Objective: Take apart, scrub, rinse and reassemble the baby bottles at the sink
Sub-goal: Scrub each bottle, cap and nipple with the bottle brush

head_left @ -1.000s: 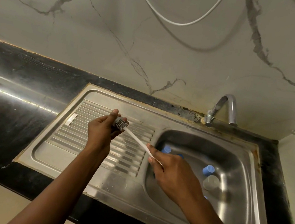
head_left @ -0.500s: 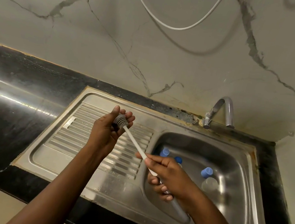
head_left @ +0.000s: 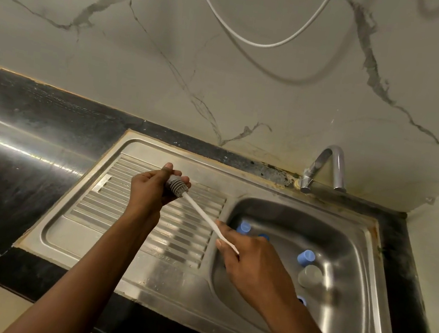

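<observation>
A bottle brush point(head_left: 200, 214) with a grey ribbed head and a thin white handle spans the air above the drainboard. My left hand point(head_left: 152, 193) curls around the grey head. My right hand point(head_left: 249, 266) grips the handle's near end over the basin's left edge. Blue bottle parts lie in the steel sink basin point(head_left: 343, 319): one blue piece point(head_left: 243, 227) at the back left, another blue piece point(head_left: 306, 258) in the middle with a pale cap point(head_left: 309, 276) beside it. A further blue piece point(head_left: 302, 300) peeks out beside my right forearm.
The ribbed steel drainboard point(head_left: 111, 207) lies left of the basin. A chrome tap point(head_left: 325, 168) stands at the back right corner. Black countertop point(head_left: 15, 166) surrounds the sink. A white cable point(head_left: 248, 36) hangs on the marble wall.
My right hand turned over on the handle, from fingers underneath to knuckles up. My left hand closed a little more around the brush head. The brush stayed over the drainboard.
</observation>
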The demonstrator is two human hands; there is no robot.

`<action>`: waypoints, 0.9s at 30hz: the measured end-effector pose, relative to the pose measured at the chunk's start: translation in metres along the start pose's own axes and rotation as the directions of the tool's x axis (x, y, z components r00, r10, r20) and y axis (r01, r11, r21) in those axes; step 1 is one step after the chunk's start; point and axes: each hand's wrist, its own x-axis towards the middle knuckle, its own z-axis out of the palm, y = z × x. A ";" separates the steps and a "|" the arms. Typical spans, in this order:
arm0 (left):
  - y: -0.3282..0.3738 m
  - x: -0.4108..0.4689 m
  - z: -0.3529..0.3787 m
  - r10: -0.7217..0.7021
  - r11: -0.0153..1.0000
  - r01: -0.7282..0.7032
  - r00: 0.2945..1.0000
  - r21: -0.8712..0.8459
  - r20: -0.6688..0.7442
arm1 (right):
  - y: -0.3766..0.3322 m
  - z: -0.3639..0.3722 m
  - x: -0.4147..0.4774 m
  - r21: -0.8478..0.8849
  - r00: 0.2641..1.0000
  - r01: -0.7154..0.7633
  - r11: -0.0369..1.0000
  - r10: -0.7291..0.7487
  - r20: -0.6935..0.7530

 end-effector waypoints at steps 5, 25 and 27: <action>0.009 -0.001 -0.002 0.009 0.989 0.011 0.990 -0.146 0.141 | -0.013 -0.009 -0.004 0.760 0.853 -0.514 0.398 0.147 0.500; 0.012 0.004 -0.006 -0.026 0.995 0.031 0.998 -0.095 0.055 | 0.001 -0.013 -0.011 0.651 0.971 -0.238 0.721 0.174 0.163; 0.013 0.003 -0.005 -0.043 0.991 0.053 0.996 -0.122 0.082 | 0.000 -0.012 -0.008 0.665 0.972 -0.232 0.710 0.187 0.140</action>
